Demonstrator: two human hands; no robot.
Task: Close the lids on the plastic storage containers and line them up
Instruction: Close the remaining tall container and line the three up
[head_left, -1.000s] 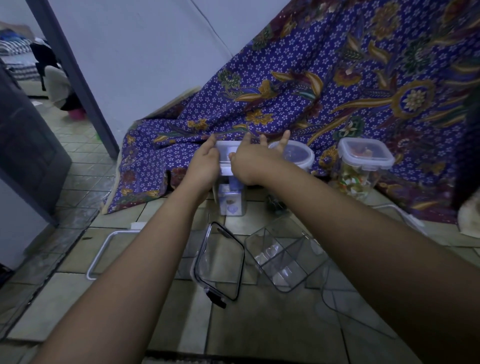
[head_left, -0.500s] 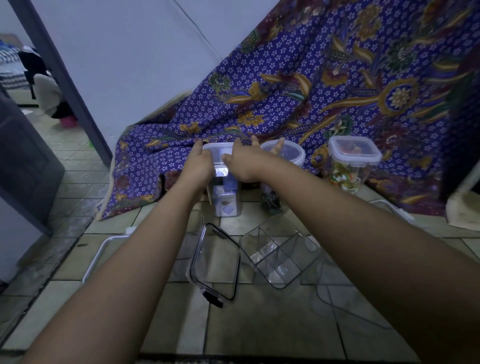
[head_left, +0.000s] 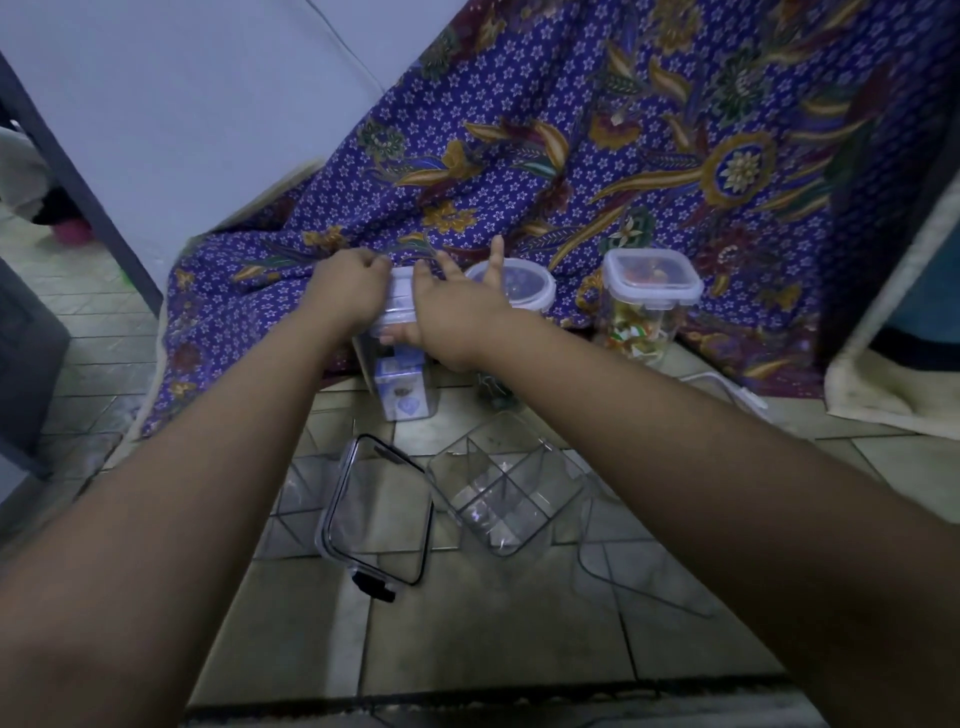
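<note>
A: How much of the tall clear plastic container with the white lid (head_left: 402, 384) shows?

B: Little. The left hand (head_left: 347, 291) and right hand (head_left: 457, 312) cover most of its lid; whether the clips are latched, I cannot tell.

A: And the round clear plastic tub (head_left: 519, 283) at two o'clock from it?

B: Its lower body is hidden behind the right forearm. At three o'clock, the cream cloth (head_left: 883, 338) is cut off by the edge.

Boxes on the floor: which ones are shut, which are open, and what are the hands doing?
Tall container: upright, lid on, both hands pressing it.
Round container: lid on.
Snack container: upright, lid on.
Divided container: open, empty.
Black-rimmed lid: loose, flat on floor.
Left hand: on lid's left side.
Right hand: on lid's right side, fingers spread.
</note>
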